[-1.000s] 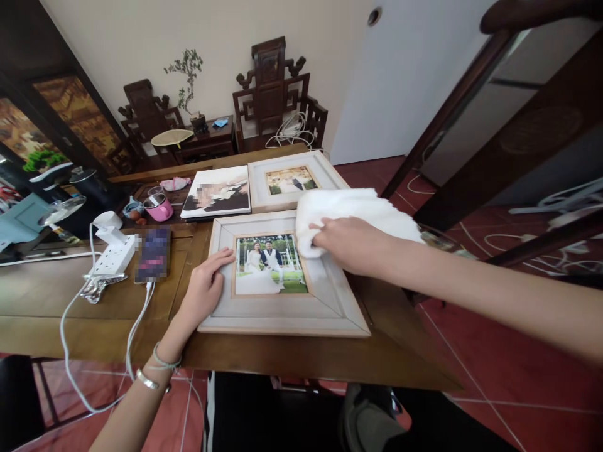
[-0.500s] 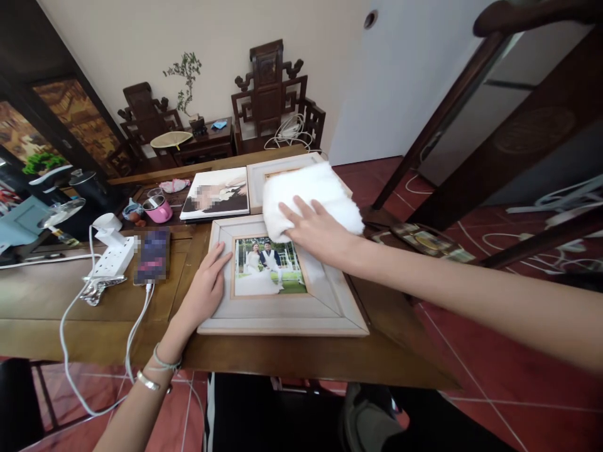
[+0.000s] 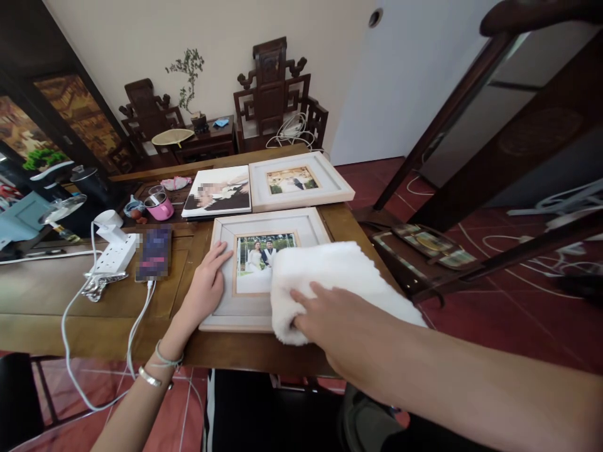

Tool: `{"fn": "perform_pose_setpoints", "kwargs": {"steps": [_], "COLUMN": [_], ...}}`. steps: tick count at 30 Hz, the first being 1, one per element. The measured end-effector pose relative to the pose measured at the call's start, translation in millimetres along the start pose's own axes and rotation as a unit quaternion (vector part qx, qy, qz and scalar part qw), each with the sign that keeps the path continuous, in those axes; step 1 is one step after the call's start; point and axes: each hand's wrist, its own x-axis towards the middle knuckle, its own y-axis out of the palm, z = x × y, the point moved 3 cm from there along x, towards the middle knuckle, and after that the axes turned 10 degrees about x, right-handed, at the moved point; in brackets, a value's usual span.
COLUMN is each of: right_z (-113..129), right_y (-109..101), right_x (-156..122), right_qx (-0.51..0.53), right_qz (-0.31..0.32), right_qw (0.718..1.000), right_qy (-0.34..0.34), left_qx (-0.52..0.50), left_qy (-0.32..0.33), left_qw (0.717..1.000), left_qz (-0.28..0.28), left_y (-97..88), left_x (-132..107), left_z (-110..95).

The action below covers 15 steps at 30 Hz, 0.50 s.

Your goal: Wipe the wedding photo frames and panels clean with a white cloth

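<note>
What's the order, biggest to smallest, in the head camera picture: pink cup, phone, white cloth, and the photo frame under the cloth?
Largest: photo frame and white cloth, unsure which, since the cloth hides part of the frame
Next: phone
Smallest: pink cup

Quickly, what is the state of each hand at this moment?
Left hand: open, resting on the left side of the nearer picture frame.
Right hand: holding the white cloth over the frame's right side.

Cloth (image 3: 336, 267) on nearer frame (image 3: 249, 307)
</note>
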Motion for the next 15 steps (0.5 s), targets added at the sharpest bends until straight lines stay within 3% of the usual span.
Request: {"fn": "perform_pose_setpoints", "kwargs": {"steps": [3,8,15], "right_z": [6.3,-20.9,-81.4], "right_y": [7.7,12.5,-25.3], "right_x": [2.4,28.3,61.7], "right_qx": [0.024,-0.003,-0.100], "right_qz": [-0.023,-0.165,-0.246], "right_qw": [0.999,0.986,0.964], "right_qy": [-0.013,-0.012,0.017], "left_qx": [0.002,0.002,0.009], "left_qy": [0.003,0.006,0.009], "left_qw": [1.000,1.000,1.000], "left_qz": [0.001,0.007,0.001], "left_y": [0.6,0.4,-0.4], "left_x": [-0.3,0.2,1.3], "left_z": [0.8,0.7,-0.1]}}
